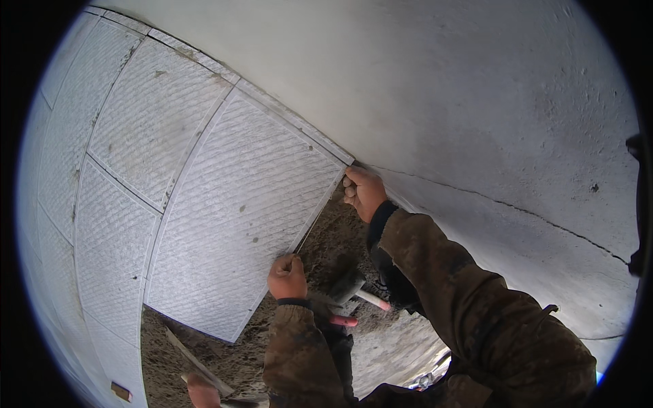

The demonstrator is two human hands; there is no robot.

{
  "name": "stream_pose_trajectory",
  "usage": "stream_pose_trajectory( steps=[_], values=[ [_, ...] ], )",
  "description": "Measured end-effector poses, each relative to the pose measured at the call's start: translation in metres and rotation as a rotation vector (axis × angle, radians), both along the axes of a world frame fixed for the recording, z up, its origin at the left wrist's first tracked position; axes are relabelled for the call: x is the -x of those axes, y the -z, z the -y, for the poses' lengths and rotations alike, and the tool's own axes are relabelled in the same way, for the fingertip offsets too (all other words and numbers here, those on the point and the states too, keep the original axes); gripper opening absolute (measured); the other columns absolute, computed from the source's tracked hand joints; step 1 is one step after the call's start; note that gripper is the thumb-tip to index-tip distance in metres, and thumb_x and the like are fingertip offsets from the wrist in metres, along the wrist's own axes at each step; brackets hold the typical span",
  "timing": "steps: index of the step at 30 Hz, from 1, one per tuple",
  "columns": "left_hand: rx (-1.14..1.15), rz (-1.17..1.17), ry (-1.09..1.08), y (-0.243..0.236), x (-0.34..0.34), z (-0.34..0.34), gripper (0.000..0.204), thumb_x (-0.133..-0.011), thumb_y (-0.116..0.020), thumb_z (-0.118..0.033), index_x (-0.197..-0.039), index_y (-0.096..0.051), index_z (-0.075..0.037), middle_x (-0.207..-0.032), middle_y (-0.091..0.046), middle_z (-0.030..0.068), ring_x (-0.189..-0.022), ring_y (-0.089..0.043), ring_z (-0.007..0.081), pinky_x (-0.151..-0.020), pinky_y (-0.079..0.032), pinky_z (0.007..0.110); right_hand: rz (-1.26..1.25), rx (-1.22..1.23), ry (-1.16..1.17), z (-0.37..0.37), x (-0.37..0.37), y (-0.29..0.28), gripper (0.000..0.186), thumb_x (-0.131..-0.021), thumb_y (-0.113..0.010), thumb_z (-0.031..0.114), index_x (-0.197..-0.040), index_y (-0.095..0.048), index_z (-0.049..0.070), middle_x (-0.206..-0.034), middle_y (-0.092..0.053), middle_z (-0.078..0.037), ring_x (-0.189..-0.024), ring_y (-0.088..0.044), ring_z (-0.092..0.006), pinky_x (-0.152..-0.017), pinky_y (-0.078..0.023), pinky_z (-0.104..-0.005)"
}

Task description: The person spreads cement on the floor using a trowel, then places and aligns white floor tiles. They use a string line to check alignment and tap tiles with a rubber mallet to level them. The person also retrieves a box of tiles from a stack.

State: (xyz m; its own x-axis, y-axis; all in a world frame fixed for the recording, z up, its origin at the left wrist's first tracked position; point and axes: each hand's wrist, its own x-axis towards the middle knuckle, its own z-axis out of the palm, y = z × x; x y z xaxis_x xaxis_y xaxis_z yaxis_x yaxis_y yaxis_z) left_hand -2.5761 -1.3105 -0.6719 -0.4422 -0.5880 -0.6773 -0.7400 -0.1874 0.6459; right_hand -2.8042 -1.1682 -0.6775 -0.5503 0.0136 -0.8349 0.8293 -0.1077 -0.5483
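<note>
Two bare hands are working along the right edge of a pale tile (238, 204), which is lying over brown mortar (326, 228) beside a smooth grey wall (442, 81). The left hand (287, 275) is clenching midway along that edge; the right hand (365, 194) is curling tightly at the far right corner, near the wall. Whether they are pinching the tile itself or something thin along it, I cannot tell. The step in hand seems to be lining up this edge; the next move is probably calling for steady, even handling.

The tile is showing fine slanting ridges inside a plain border, matching the other tiles (163, 102) to the left. The mortar is looking crumbly and damp. A mallet (347, 287) with a blocky dark head is resting on it, nearer. At near left, another person's hand (203, 392) is showing beside a long flat strip (194, 360); its grip is unclear.
</note>
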Motion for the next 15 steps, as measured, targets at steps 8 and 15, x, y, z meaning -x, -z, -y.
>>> stream_pose_trajectory(
  steps=[8,15],
  values=[
    [-0.006,0.005,-0.011,-0.001,-0.006,0.0,0.013,-0.083,-0.073,-0.016,-0.086,-0.075,-0.003,-0.081,-0.072,0.0114,-0.073,-0.069,0.022,-0.066,-0.052,0.034,-0.015,0.067,0.005,-0.009,-0.001,0.011,0.021,-0.1,-0.06,0.023,-0.112,-0.061,0.006,-0.085,-0.06,-0.003,-0.063,-0.051,-0.0156,-0.062,-0.046,-0.0408],
    [0.056,0.087,0.069,-0.009,0.0,0.003,0.015,-0.081,-0.072,-0.019,-0.084,-0.075,-0.004,-0.082,-0.072,0.014,-0.073,-0.07,0.028,-0.067,-0.053,0.038,-0.021,-0.036,0.039,-0.009,0.0,0.008,0.025,-0.099,-0.061,0.023,-0.117,-0.062,0.006,-0.087,-0.061,-0.003,-0.064,-0.052,-0.0151,-0.061,-0.046,-0.0403]
  ],
)
